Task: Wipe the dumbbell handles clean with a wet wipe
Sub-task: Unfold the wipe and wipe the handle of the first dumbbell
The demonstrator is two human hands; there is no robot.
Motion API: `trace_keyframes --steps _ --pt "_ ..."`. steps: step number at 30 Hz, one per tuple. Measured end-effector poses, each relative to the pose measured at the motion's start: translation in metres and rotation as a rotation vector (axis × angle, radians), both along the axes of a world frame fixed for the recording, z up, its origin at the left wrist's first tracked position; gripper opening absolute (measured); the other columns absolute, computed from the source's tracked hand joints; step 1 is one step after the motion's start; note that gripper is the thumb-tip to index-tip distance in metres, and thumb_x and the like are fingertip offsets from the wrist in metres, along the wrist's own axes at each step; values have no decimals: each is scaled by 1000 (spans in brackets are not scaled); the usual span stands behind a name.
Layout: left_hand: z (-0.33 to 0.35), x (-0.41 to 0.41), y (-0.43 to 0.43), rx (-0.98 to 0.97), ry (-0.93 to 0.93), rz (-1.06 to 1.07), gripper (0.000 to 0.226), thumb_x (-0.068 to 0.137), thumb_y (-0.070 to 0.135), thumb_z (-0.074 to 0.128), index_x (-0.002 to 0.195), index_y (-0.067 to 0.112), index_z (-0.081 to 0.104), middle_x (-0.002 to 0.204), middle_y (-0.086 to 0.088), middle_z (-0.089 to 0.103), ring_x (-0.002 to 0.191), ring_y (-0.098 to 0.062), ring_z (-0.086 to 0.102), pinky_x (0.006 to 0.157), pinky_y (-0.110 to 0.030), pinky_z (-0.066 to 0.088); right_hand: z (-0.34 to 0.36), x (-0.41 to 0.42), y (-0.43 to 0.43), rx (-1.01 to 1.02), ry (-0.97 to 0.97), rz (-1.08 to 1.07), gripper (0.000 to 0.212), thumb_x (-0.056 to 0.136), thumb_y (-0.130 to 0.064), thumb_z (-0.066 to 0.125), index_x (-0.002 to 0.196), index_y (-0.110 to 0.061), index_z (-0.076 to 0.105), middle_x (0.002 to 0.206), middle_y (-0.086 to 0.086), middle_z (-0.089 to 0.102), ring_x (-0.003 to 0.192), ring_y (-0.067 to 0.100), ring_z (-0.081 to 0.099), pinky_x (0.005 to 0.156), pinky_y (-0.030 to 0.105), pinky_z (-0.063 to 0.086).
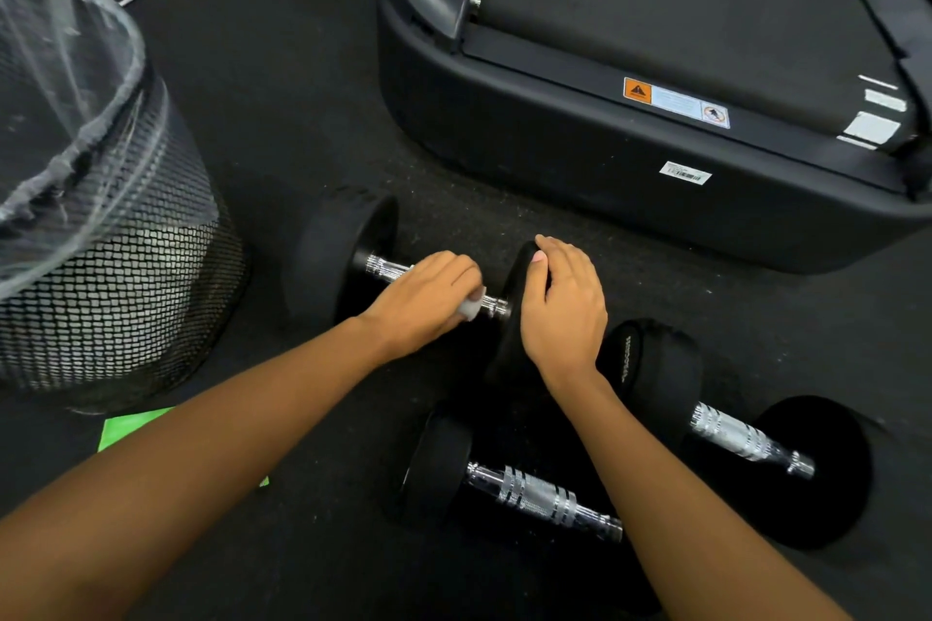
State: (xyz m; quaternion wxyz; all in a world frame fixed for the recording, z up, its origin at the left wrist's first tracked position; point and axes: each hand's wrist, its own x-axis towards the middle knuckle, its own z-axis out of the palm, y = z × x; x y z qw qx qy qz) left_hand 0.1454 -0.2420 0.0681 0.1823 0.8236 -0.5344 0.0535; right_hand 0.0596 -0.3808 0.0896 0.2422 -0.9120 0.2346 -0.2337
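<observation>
We are working on the far black rubber-headed dumbbell with the knurled chrome handle [388,267], which is lying on the black speckled rubber floor [282,126]; all places below are given relative to this dumbbell.

Our left hand [428,298] is resting on the middle of the chrome handle, its fingers [464,275] clenched around the crumpled white wet wipe [473,308] and pressing it against the bar. A small part of the wipe is showing below the knuckles. The bare handle is showing on both sides of the hand.

Our right hand [562,308] is lying flat over the right-hand weight head [514,318], its fingers draped over the top edge and its thumb on the inner face, bracing the head. It is grasping nothing but this head.

Two further black dumbbells with chrome handles are lying nearer to us than the dumbbell: one [534,494] directly in front of it, the other [746,439] to the near right, its left head just beside our right wrist.

Left of the dumbbell, a black wire-mesh waste bin with a clear plastic liner [111,237] is standing. A flat bright green sheet [131,426] is lying at its near side. Beyond the dumbbell, the dark grey treadmill base [605,156] is standing.
</observation>
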Motion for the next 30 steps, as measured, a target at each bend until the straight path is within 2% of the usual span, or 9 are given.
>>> trace_keyframes --steps 1,3,5,11,17,19,23,26,30 --pt "-1 0 2 -17 -20 1 22 83 24 45 89 8 59 91 -6 58 80 -21 55 82 -30 34 0 0 0 1 -1 -2 41 95 -29 33 124 -13 58 127 1 59 126 16 46 109 36 34" --pt "-6 -1 0 -33 -22 8 11 79 14 59 88 8 59 90 -6 58 79 -21 54 79 -31 37 0 0 1 2 5 -4 42 95 -30 32 124 -13 58 128 2 59 126 17 45 108 37 34" --pt "-8 -4 -5 -16 -10 20 18 72 5 68 86 7 58 88 -6 57 78 -22 54 76 -32 38 0 0 0 8 12 -4 42 96 -29 32 125 -13 57 129 2 58 127 17 45 109 38 34" --pt "-5 -9 -19 5 91 -22 25 76 9 68 100 6 58 99 -8 58 89 -22 54 80 -34 46 3 -1 -1 17 35 0 35 98 -24 37 126 -14 56 131 0 56 129 15 42 110 37 31" --pt "-1 16 6 116 203 36 36 96 34 47 125 15 57 124 -1 57 117 -15 48 104 -23 23 3 0 1 17 7 1 43 95 -30 31 124 -13 58 128 1 59 126 16 45 108 39 35" --pt "0 18 5 162 221 137 36 98 35 39 122 18 59 120 0 61 113 -15 52 103 -27 26 3 0 1 20 -2 1 43 95 -30 31 123 -13 59 126 1 59 125 16 47 107 40 36" --pt "9 16 -20 320 354 297 41 100 34 31 105 12 65 101 -9 65 98 -24 58 82 -33 38 3 -1 1 17 10 3 43 95 -29 31 124 -12 58 128 1 59 126 16 45 108 39 34" --pt "10 13 -34 396 277 201 39 100 33 28 99 14 62 100 -7 66 100 -23 58 95 -35 34 4 -1 2 10 16 5 38 97 -25 35 125 -12 57 129 2 58 127 16 44 110 36 32" --pt "7 14 -32 408 285 73 37 99 34 28 114 18 59 109 -1 65 107 -17 56 108 -33 23 4 -2 1 12 20 1 40 96 -27 33 125 -12 57 129 2 58 127 17 44 110 36 32"
